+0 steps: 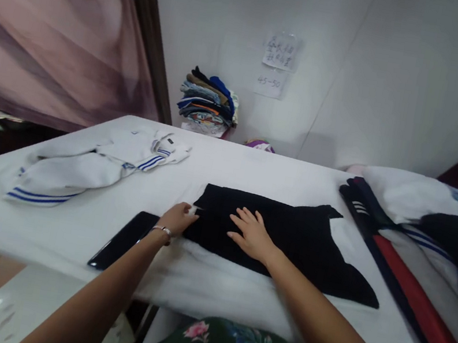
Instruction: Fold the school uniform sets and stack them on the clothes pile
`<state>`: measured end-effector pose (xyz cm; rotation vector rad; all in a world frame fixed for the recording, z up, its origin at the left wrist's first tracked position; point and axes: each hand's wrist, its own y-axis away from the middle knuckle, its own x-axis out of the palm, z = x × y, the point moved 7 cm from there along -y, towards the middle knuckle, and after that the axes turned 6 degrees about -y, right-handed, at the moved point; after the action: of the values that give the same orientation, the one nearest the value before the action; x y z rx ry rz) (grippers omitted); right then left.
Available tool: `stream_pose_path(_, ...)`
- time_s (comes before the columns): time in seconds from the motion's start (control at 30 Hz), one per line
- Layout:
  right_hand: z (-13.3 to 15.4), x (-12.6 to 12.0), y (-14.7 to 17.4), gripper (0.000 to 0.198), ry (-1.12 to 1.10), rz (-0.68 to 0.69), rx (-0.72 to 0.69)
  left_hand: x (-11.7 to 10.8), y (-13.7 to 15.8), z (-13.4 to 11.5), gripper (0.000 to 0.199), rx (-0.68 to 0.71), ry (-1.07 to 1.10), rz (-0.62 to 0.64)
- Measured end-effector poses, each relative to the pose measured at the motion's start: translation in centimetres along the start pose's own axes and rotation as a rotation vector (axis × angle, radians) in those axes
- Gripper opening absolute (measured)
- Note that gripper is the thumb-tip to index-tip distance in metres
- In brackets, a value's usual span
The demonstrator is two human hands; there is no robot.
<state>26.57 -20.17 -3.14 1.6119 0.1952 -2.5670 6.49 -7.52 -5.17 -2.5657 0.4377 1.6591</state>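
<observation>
A black garment (306,237) lies spread on the white-covered table in front of me; its exact kind does not show. My right hand (251,234) rests flat on the cloth, fingers spread. At the garment's left edge my left hand (179,219), with a bracelet on its wrist, has its fingers closed on the cloth. Something small and white shows by those fingertips. Beside my left forearm lies a flat, glossy black object (120,244), partly hidden by the arm. Further left is a crumpled white top (103,159) with blue stripes.
On the right, several clothes, among them a red and navy garment (422,303), lie heaped on the table (230,163). A stack of folded clothes (208,104) stands at the back by the wall. Handwritten paper signs (280,51) hang above. A pink curtain (56,20) is at left.
</observation>
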Motion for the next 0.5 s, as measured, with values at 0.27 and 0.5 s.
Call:
stream_pose_path(0.27,-3.8,-9.5,5.8,0.051,0.259,-0.368,0.177,-1.1,1.6,-9.2,0.052,0.462,-0.306,-0.246)
stream_pose_path(0.5,-14.0,-5.3,8.9,0.06,0.142,-0.192,0.525,5.0,-0.3,-8.0,0.066,0.412,-0.442,-0.059)
